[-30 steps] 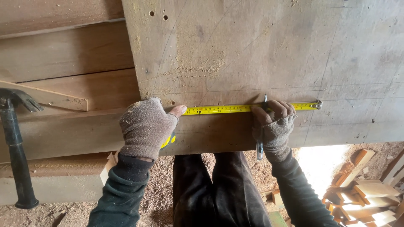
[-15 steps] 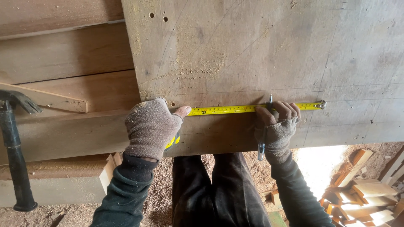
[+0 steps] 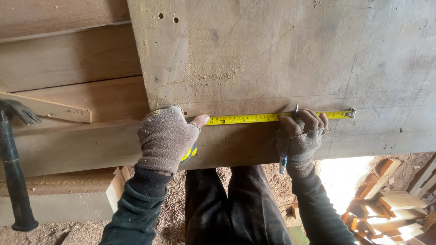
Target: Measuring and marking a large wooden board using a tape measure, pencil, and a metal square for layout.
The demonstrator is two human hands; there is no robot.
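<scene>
Tape measure blade, yellow with dark markings, lies flat across the near portion of a wide, pale wooden board. It runs left to right, parallel to the board's near edge and just below a faint pencil line drawn across the wood. Its metal end hook sits at the right end of the blade. The yellow tape case is at the left end, mostly hidden under the left hand.

Left hand: wears a worn, fingerless knit glove, closed over the case, with the bare thumb extended right and pressing the blade against the board.

Right hand: gloved likewise, rests on the blade well to the right, short of the hook. Its fingers are closed narrowly around a pen, which stands nearly upright to the board's edge, tip up, touching the board at the blade's upper edge.

The board overhangs the person's dark trousers; both sleeves are dark. Two small holes sit near the board's far left corner.

To the left, several darker planks lie stacked side by side. A thin strip of wood lies on them. A black hammer stands at the far left, head up. Sawdust covers the ground below. Offcuts of pale wood lie heaped at lower right.
</scene>
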